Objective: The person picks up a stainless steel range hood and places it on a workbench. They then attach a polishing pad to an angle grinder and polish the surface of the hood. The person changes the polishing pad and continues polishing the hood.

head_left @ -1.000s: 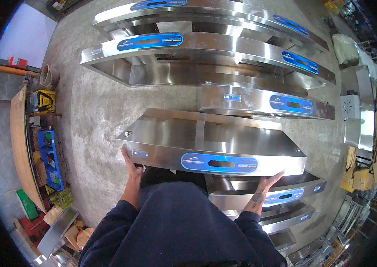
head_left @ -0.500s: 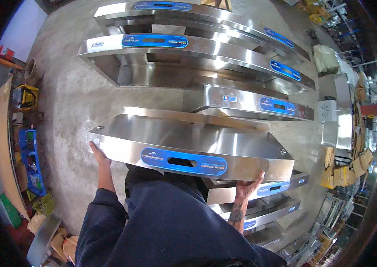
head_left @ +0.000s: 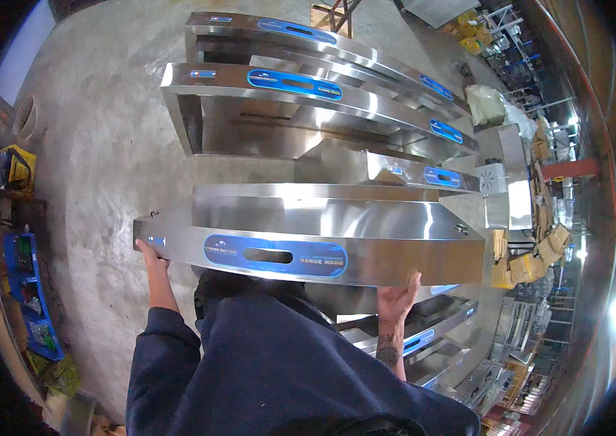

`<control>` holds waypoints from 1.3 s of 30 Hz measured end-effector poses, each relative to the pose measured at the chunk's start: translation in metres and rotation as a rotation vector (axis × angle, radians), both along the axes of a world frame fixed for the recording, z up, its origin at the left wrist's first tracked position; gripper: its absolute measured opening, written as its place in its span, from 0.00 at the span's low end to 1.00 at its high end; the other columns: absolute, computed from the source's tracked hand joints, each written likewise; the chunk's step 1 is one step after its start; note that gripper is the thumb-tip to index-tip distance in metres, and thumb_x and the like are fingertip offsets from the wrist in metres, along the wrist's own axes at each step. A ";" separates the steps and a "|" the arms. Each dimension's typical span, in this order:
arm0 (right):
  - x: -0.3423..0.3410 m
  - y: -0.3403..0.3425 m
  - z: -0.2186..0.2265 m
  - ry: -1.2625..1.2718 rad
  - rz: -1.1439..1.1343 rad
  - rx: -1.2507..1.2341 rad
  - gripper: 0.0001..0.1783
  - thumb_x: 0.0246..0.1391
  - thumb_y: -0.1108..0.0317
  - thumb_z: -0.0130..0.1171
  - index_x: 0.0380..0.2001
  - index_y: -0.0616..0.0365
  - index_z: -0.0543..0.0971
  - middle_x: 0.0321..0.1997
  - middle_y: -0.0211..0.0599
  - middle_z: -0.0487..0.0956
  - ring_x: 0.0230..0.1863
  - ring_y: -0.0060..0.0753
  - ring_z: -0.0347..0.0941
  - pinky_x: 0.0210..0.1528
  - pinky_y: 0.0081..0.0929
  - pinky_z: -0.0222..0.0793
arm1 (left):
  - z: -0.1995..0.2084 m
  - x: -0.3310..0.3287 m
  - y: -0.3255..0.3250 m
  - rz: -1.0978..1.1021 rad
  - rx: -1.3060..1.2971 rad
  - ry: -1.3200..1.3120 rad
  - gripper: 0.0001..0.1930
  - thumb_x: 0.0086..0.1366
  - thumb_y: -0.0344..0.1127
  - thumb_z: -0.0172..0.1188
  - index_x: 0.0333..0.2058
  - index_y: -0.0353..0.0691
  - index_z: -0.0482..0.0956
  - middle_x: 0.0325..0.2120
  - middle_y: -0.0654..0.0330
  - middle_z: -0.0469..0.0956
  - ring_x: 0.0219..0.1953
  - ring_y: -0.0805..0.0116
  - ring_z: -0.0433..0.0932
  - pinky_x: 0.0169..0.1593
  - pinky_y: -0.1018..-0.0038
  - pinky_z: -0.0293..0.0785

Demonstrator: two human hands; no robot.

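Observation:
A long stainless steel range hood (head_left: 395, 256) with a blue oval label around a slot is held up in front of my body. My left hand (head_left: 154, 260) grips its left end, with the thumb on the front face and the fingers beneath. Toward the right end, my right hand (head_left: 398, 296) supports the lower edge; its thumb lies against the front and the other fingers are mostly hidden under the metal. Just beyond it stands a shorter range hood (head_left: 380, 171), partly covered by the one I hold.
Two more long hoods (head_left: 224, 83) stand in rows farther ahead. Several hoods (head_left: 431, 330) are lined up behind my right forearm. A blue bin (head_left: 31, 298) and a yellow crate (head_left: 17, 168) sit along the left side. Cardboard pieces (head_left: 533, 265) and metal parts crowd the right.
The held hood has turned so its front face shows more squarely, its left end lower and its right end a little higher. Both hands keep their grip. The view has swung.

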State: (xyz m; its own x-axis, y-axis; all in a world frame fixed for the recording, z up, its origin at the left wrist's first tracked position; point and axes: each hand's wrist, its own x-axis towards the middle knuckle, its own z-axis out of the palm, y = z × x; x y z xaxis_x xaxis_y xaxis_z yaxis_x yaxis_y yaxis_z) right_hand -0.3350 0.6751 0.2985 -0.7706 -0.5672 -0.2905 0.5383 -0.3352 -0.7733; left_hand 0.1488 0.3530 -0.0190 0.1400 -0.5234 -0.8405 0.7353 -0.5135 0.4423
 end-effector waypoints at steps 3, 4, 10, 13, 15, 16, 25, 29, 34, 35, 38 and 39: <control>0.047 -0.026 0.016 0.124 0.167 -0.009 0.40 0.63 0.41 0.65 0.72 0.46 0.68 0.73 0.35 0.71 0.72 0.46 0.66 0.71 0.57 0.63 | -0.017 0.012 -0.007 0.007 -0.139 0.095 0.46 0.73 0.77 0.34 0.74 0.44 0.60 0.73 0.57 0.63 0.72 0.51 0.65 0.73 0.50 0.62; 0.063 -0.031 0.021 0.125 0.177 0.097 0.46 0.58 0.37 0.68 0.72 0.47 0.68 0.75 0.36 0.68 0.74 0.46 0.63 0.73 0.57 0.60 | -0.030 0.017 -0.003 -0.005 -0.188 0.140 0.46 0.74 0.76 0.33 0.74 0.44 0.60 0.73 0.58 0.63 0.72 0.52 0.65 0.73 0.52 0.62; 0.094 -0.050 0.028 1.140 0.763 1.206 0.34 0.59 0.48 0.68 0.62 0.57 0.77 0.61 0.47 0.81 0.63 0.48 0.76 0.67 0.41 0.70 | -0.026 0.017 -0.002 0.061 -0.242 0.051 0.41 0.77 0.70 0.33 0.72 0.43 0.64 0.71 0.57 0.68 0.71 0.54 0.66 0.74 0.57 0.60; 0.103 -0.072 0.064 1.259 0.931 1.205 0.32 0.60 0.48 0.67 0.61 0.57 0.78 0.60 0.47 0.81 0.62 0.48 0.77 0.65 0.41 0.71 | -0.024 0.033 -0.001 0.103 -0.326 0.077 0.38 0.78 0.67 0.36 0.70 0.43 0.65 0.69 0.56 0.69 0.69 0.52 0.68 0.73 0.54 0.62; 0.110 -0.088 0.083 1.207 1.004 1.040 0.31 0.61 0.48 0.67 0.60 0.57 0.79 0.59 0.48 0.82 0.61 0.48 0.77 0.64 0.41 0.71 | -0.011 0.029 -0.003 0.140 -0.290 0.042 0.37 0.78 0.66 0.38 0.69 0.42 0.67 0.67 0.54 0.72 0.67 0.51 0.71 0.72 0.52 0.64; 0.115 -0.102 0.090 1.191 1.029 0.973 0.30 0.62 0.49 0.66 0.60 0.57 0.79 0.59 0.48 0.82 0.61 0.48 0.77 0.64 0.41 0.71 | 0.015 0.018 -0.008 0.161 -0.210 0.071 0.36 0.78 0.66 0.40 0.68 0.42 0.68 0.66 0.53 0.73 0.66 0.51 0.72 0.71 0.51 0.66; 0.159 -0.200 0.059 1.324 1.357 0.344 0.26 0.65 0.49 0.64 0.57 0.58 0.81 0.55 0.48 0.84 0.57 0.47 0.79 0.59 0.42 0.74 | 0.114 -0.019 -0.001 0.398 -0.304 0.224 0.32 0.76 0.60 0.52 0.63 0.38 0.72 0.56 0.46 0.79 0.57 0.45 0.79 0.63 0.44 0.75; 0.183 -0.229 0.049 1.353 1.383 0.159 0.25 0.67 0.50 0.63 0.55 0.58 0.82 0.53 0.49 0.85 0.56 0.47 0.80 0.57 0.42 0.75 | 0.107 -0.008 -0.024 0.461 -0.341 0.290 0.29 0.77 0.56 0.51 0.62 0.37 0.72 0.55 0.45 0.79 0.56 0.46 0.79 0.63 0.44 0.75; 0.206 -0.272 0.076 1.407 1.449 0.167 0.23 0.69 0.50 0.62 0.54 0.59 0.84 0.51 0.49 0.86 0.54 0.46 0.81 0.55 0.42 0.76 | 0.087 0.011 -0.053 0.510 -0.349 0.279 0.27 0.78 0.54 0.49 0.61 0.36 0.72 0.55 0.46 0.79 0.56 0.47 0.80 0.61 0.45 0.78; 0.212 -0.276 0.086 1.412 1.487 0.254 0.24 0.69 0.50 0.62 0.54 0.59 0.84 0.50 0.48 0.86 0.53 0.46 0.82 0.55 0.43 0.76 | 0.093 0.012 -0.059 0.508 -0.365 0.297 0.27 0.78 0.54 0.49 0.61 0.36 0.72 0.55 0.46 0.79 0.56 0.47 0.80 0.61 0.45 0.79; 0.237 -0.284 0.113 1.348 1.638 0.522 0.24 0.69 0.49 0.61 0.54 0.58 0.84 0.49 0.46 0.86 0.53 0.46 0.82 0.56 0.44 0.75 | 0.104 0.037 -0.062 0.490 -0.368 0.331 0.28 0.77 0.55 0.51 0.60 0.36 0.71 0.54 0.45 0.80 0.54 0.45 0.81 0.60 0.42 0.79; 0.244 -0.278 0.112 1.541 1.596 0.466 0.24 0.70 0.49 0.61 0.54 0.58 0.84 0.50 0.46 0.86 0.52 0.46 0.81 0.56 0.43 0.75 | 0.107 0.048 -0.061 0.479 -0.365 0.346 0.29 0.77 0.56 0.50 0.62 0.36 0.70 0.56 0.44 0.78 0.55 0.43 0.80 0.60 0.40 0.78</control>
State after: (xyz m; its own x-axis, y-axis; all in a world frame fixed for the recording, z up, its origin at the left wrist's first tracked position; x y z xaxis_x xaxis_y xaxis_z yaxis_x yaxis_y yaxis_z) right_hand -0.0910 0.3967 0.4106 0.3964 -0.8420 -0.3659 -0.7905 -0.1103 -0.6025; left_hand 0.1964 0.2924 0.0881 0.1820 -0.7284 -0.6605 0.9736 0.0397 0.2246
